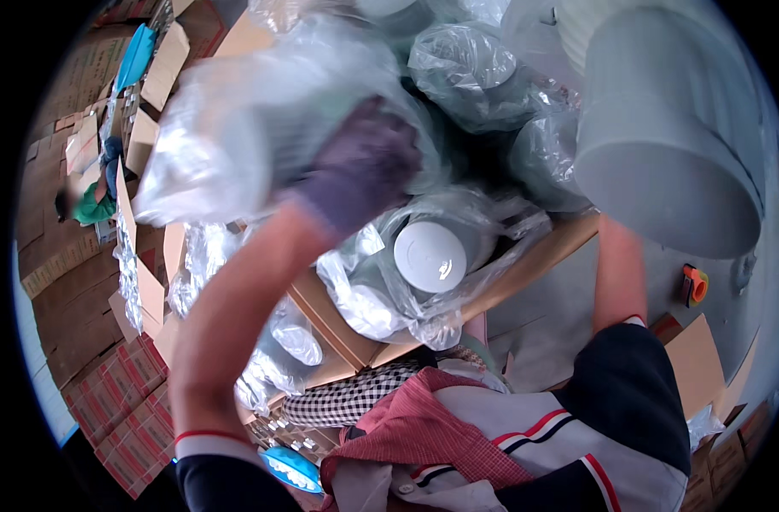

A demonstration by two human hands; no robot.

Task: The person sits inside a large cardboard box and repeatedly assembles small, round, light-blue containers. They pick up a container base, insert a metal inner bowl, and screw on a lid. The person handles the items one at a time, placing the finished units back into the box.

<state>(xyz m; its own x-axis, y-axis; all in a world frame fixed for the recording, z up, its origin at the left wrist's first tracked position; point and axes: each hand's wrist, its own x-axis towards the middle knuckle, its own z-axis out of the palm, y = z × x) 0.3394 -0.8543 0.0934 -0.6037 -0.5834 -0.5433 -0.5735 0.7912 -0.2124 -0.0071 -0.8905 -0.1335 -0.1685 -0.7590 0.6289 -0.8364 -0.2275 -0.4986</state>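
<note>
My left hand, in a dark purple-grey glove, is closed on a clear plastic bag with a pale cylindrical container inside. Hand and bag are smeared by motion above an open carton. On the right, a large grey cylindrical container is raised and tilted, one round end facing me. My right forearm goes up behind it, so the right hand's fingers are hidden. Below my left hand, a bagged container with a white round end lies in the carton, and more bagged containers fill its far side.
Another open carton with bagged items adjoins on the near left. Stacked red-and-white boxes stand at the lower left. A person in green is in the far left background. An orange-and-black tape dispenser is at the right.
</note>
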